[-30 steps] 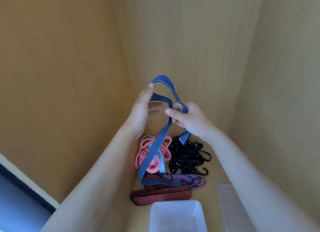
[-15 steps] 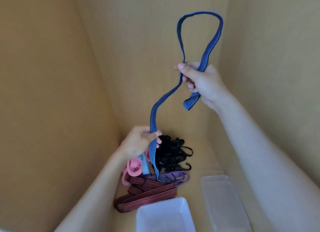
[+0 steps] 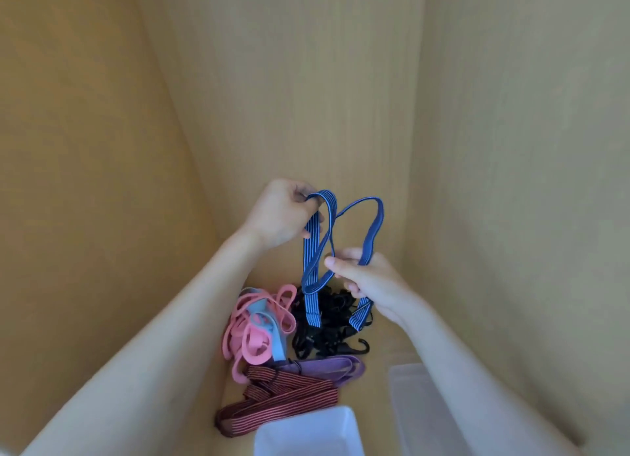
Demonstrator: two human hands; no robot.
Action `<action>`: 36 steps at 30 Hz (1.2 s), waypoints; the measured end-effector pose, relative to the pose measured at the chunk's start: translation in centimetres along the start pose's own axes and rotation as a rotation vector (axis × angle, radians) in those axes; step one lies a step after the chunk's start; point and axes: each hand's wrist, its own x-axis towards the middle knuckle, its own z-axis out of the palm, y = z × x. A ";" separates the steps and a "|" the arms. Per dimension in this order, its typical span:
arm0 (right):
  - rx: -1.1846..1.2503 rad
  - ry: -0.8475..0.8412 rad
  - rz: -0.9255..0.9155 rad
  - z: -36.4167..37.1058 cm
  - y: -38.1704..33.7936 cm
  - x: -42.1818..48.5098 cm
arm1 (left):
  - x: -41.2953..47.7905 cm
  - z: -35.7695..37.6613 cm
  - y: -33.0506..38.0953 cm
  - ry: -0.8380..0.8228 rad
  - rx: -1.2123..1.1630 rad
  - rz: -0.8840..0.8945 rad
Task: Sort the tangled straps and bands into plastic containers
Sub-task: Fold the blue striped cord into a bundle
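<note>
Blue strap point(image 3: 310, 251) held aloft above the pile, folded into loops, long axis running 12 to 6. Left hand point(image 3: 283, 217) grip pinches the top fold. Right hand point(image 3: 373, 283) grip clasps the lower loops, at 5 o'clock from the left. White container point(image 3: 306, 435) lies at 6 o'clock. Right hand judged nearer.

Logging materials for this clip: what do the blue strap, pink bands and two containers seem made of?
The blue strap looks like matte woven elastic: fine lengthwise stripes, limp drape. The pink bands are probably smooth rubber or latex: flat loops, no weave visible. The white container seems opaque plastic; the clear container translucent, slightly frosted plastic.
</note>
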 end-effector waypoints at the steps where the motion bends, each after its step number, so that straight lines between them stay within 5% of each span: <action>1: -0.036 -0.023 -0.011 0.4 -0.2 -0.1 | 0.1 0.2 0.7 0.009 0.032 0.014; 5: -0.204 0.045 -0.089 1.6 -0.7 0.4 | -0.1 1.2 2.6 0.010 0.097 0.028; 11: -0.146 0.075 -0.094 2.7 -1.8 1.1 | 0.0 0.4 3.6 0.011 0.000 0.009; 17: 0.132 -0.022 -0.126 1.8 -3.8 0.7 | -3.2 -2.5 -3.1 -0.041 -0.519 -0.062; 20: 0.247 -0.032 -0.131 1.1 -5.5 0.8 | -5.5 1.2 -7.8 -0.264 -0.494 -0.294; 24: 0.201 -0.031 -0.137 0.9 -6.6 2.0 | -9.4 5.7 -10.6 -0.499 -0.522 -0.353; 30: -0.191 0.068 0.163 -0.5 -4.9 5.0 | -10.2 5.7 -10.4 -0.290 -0.695 -0.500; 36: 0.028 0.119 0.314 -1.5 -2.4 5.2 | -10.3 3.7 -10.2 -0.160 -0.907 -0.621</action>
